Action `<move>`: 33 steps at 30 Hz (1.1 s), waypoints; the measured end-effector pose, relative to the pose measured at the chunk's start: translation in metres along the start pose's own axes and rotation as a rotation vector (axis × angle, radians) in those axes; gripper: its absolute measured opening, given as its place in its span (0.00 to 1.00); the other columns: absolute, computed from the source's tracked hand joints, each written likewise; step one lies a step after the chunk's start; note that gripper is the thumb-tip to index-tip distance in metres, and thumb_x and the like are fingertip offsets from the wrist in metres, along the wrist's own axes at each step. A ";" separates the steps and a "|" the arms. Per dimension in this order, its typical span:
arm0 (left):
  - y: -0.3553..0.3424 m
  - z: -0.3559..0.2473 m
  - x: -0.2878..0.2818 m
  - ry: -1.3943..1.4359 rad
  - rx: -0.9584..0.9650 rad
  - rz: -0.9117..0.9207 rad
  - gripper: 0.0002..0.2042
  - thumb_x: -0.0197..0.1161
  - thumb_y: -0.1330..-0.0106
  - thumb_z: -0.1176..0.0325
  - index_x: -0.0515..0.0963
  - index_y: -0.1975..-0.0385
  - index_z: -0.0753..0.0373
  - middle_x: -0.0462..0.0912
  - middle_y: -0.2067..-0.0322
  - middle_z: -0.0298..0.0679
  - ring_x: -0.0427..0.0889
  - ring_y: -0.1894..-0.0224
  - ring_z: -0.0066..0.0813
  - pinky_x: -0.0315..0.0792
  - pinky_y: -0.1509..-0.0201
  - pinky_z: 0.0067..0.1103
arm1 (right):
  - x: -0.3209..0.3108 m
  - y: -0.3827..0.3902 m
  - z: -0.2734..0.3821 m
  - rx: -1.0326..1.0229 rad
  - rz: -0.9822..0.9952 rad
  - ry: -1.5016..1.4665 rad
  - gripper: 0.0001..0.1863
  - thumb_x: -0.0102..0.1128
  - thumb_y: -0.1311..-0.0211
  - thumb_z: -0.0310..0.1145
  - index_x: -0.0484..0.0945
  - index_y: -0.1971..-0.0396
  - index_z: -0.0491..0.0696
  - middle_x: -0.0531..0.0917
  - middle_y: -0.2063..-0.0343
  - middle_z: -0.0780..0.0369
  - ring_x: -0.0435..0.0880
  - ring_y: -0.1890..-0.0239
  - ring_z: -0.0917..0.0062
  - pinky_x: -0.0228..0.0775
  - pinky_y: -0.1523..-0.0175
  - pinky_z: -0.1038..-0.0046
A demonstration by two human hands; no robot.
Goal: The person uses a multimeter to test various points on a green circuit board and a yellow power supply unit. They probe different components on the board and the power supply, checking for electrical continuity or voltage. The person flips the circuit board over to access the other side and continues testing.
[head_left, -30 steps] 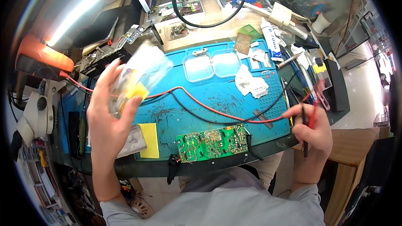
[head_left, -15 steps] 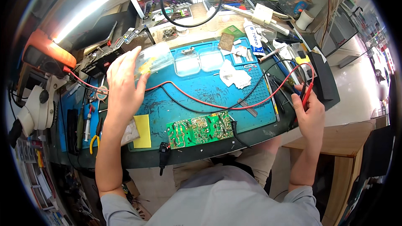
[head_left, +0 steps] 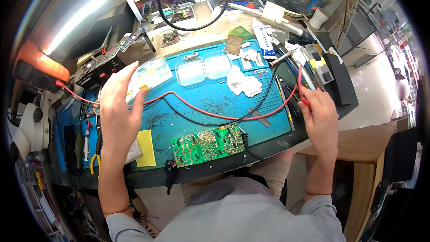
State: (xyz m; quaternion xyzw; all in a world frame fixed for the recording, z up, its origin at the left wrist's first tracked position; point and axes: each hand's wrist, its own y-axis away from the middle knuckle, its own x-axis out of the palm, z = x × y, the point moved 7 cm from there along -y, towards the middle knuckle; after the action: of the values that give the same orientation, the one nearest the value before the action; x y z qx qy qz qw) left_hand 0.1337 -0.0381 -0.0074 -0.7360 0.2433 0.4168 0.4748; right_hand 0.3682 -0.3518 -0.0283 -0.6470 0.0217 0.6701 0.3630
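My left hand grips a clear plastic container with something yellow inside, over the blue mat's left part. My right hand is closed around the red meter probe at the mat's right side; the black probe is mostly hidden. Red and black leads run across the mat from an orange multimeter. A green circuit board lies at the front edge, with a yellow pad left of it. An open clear case and a crumpled white paper lie farther back.
Pliers, a syringe and a white microscope are at the left. A white tube and several tools crowd the back right. A power supply stands back left; a wooden cabinet is right.
The container in my left hand has come down and steadied. My right hand has risen and shifted left with the probe. The whole view has shifted somewhat.
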 end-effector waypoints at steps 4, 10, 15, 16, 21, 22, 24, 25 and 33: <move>0.004 -0.006 -0.012 0.002 0.012 -0.089 0.21 0.65 0.29 0.74 0.77 0.36 0.59 0.83 0.40 0.40 0.75 0.31 0.44 0.67 0.28 0.36 | 0.010 0.014 -0.003 0.079 -0.074 -0.074 0.32 0.68 0.33 0.32 0.71 0.31 0.43 0.83 0.56 0.56 0.82 0.53 0.62 0.72 0.46 0.63; 0.011 0.001 -0.033 0.154 -0.002 -0.260 0.20 0.63 0.27 0.75 0.76 0.36 0.64 0.86 0.45 0.43 0.83 0.40 0.35 0.70 0.31 0.31 | 0.023 0.043 -0.025 0.326 -0.331 -0.288 0.31 0.66 0.30 0.31 0.69 0.31 0.38 0.81 0.45 0.51 0.80 0.41 0.62 0.71 0.36 0.63; 0.017 0.004 -0.037 0.162 -0.020 -0.308 0.21 0.60 0.26 0.77 0.74 0.34 0.66 0.86 0.47 0.43 0.83 0.42 0.31 0.70 0.31 0.31 | 0.026 0.047 -0.037 0.400 -0.397 -0.232 0.23 0.57 0.28 0.24 0.72 0.35 0.38 0.80 0.41 0.51 0.79 0.39 0.58 0.68 0.33 0.61; 0.018 0.005 -0.036 0.170 -0.009 -0.314 0.20 0.60 0.25 0.78 0.74 0.34 0.67 0.86 0.48 0.44 0.83 0.43 0.32 0.70 0.31 0.31 | 0.021 0.043 -0.031 0.350 -0.472 -0.226 0.23 0.56 0.30 0.22 0.73 0.36 0.38 0.79 0.41 0.51 0.78 0.39 0.58 0.68 0.33 0.60; 0.024 0.004 -0.040 0.174 0.096 -0.362 0.17 0.58 0.25 0.80 0.75 0.39 0.72 0.88 0.55 0.48 0.87 0.51 0.35 0.77 0.38 0.31 | 0.019 0.046 -0.027 0.316 -0.552 -0.160 0.22 0.58 0.33 0.20 0.76 0.39 0.38 0.79 0.41 0.52 0.79 0.39 0.59 0.69 0.34 0.60; 0.027 0.004 -0.041 0.207 0.123 -0.371 0.16 0.57 0.25 0.81 0.75 0.40 0.73 0.88 0.56 0.49 0.87 0.53 0.36 0.78 0.40 0.32 | 0.020 0.045 -0.027 0.295 -0.531 -0.167 0.22 0.58 0.33 0.20 0.76 0.39 0.38 0.80 0.42 0.52 0.79 0.39 0.59 0.69 0.34 0.61; 0.031 0.005 -0.043 0.274 0.175 -0.388 0.15 0.56 0.25 0.82 0.76 0.42 0.74 0.88 0.58 0.50 0.87 0.56 0.38 0.79 0.42 0.34 | 0.020 0.044 -0.027 0.307 -0.496 -0.164 0.21 0.59 0.34 0.20 0.78 0.41 0.39 0.80 0.42 0.53 0.79 0.40 0.60 0.70 0.34 0.61; 0.032 0.003 -0.044 0.266 0.221 -0.379 0.14 0.55 0.25 0.82 0.76 0.42 0.75 0.88 0.59 0.51 0.87 0.57 0.39 0.80 0.43 0.35 | 0.021 0.044 -0.027 0.314 -0.478 -0.162 0.20 0.59 0.34 0.20 0.79 0.42 0.39 0.81 0.43 0.53 0.79 0.40 0.60 0.70 0.35 0.61; 0.033 -0.011 -0.045 0.323 0.388 -0.363 0.14 0.49 0.22 0.80 0.75 0.42 0.76 0.85 0.63 0.52 0.85 0.62 0.39 0.83 0.52 0.36 | 0.020 0.047 -0.025 0.308 -0.498 -0.171 0.17 0.58 0.33 0.18 0.81 0.46 0.39 0.82 0.45 0.54 0.81 0.43 0.63 0.72 0.38 0.64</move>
State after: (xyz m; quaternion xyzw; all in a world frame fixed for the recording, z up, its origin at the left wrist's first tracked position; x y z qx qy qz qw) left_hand 0.0891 -0.0642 0.0165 -0.7198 0.2552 0.1485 0.6283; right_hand 0.3672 -0.3898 -0.0703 -0.5110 -0.0668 0.6014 0.6105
